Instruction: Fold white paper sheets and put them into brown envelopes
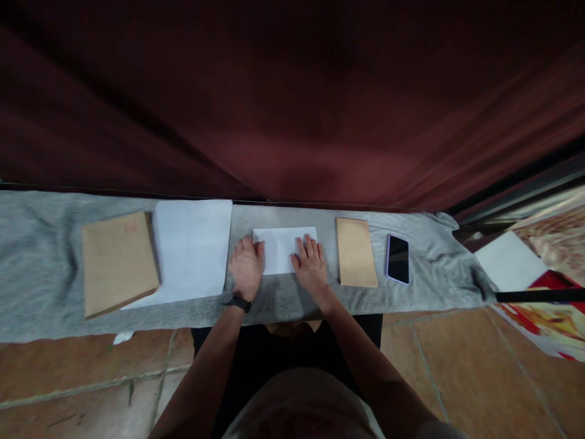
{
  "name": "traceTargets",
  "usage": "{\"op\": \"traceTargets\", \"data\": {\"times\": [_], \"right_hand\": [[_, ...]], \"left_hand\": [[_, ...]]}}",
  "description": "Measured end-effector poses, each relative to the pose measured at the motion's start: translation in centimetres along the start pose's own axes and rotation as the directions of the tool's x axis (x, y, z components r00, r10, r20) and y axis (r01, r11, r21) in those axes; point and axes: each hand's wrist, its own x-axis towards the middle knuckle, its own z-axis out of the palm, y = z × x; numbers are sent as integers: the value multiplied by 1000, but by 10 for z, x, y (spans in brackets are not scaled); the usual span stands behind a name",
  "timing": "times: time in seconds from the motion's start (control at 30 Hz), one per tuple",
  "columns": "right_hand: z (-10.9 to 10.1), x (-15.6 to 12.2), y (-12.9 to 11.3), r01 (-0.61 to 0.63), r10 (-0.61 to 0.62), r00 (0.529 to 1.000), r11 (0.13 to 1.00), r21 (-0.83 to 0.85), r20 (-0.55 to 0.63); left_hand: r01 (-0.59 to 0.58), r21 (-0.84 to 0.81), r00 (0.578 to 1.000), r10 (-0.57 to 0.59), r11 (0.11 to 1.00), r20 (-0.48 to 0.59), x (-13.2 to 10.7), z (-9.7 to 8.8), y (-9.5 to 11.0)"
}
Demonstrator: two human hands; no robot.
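A white sheet of paper (277,251), seemingly folded, lies flat on the grey cloth in front of me. My left hand (247,261) rests at its left edge, fingers close together and thumb against the paper's side. On the right part of the sheet lies my right hand (311,261), palm down, with its fingers spread. Neither hand grips anything. To the right is a tan envelope (357,252), apart from my right hand. Left of my left hand is a larger stack of white paper (194,250).
A stack of brown envelopes (119,262) overlaps the white paper stack's left side. On the right lies a phone (397,259). The narrow cloth-covered surface (429,262) meets a dark red panel (292,122) at the back. Tiled floor (448,353) shows below the front edge.
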Motion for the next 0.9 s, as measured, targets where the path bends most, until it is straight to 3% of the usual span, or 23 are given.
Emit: {"op": "traceTargets", "data": {"times": [0.1, 0.17, 0.23, 0.4, 0.63, 0.9], "right_hand": [[-1, 0, 0, -3, 3, 1000, 1000, 2, 19], [-2, 0, 1, -8, 8, 1000, 1000, 1, 29], [-4, 1, 0, -19, 19, 999, 1000, 7, 34], [-7, 20, -14, -56, 54, 998, 995, 81, 24], [5, 53, -50, 130, -144, 984, 984, 125, 103], [14, 50, -31, 89, -99, 992, 988, 122, 78]], "left_hand": [[-201, -43, 978, 199, 979, -57, -6, 8, 7], [-340, -74, 940, 339, 937, -31, -9, 15, 12], [-408, -90, 911, 411, 909, 26, -12, 22, 17], [-412, -84, 898, 420, 907, 135, -11, 28, 18], [-516, -97, 822, 524, 851, 225, -7, 26, 14], [-493, -130, 830, 510, 860, 226, -5, 25, 16]]}}
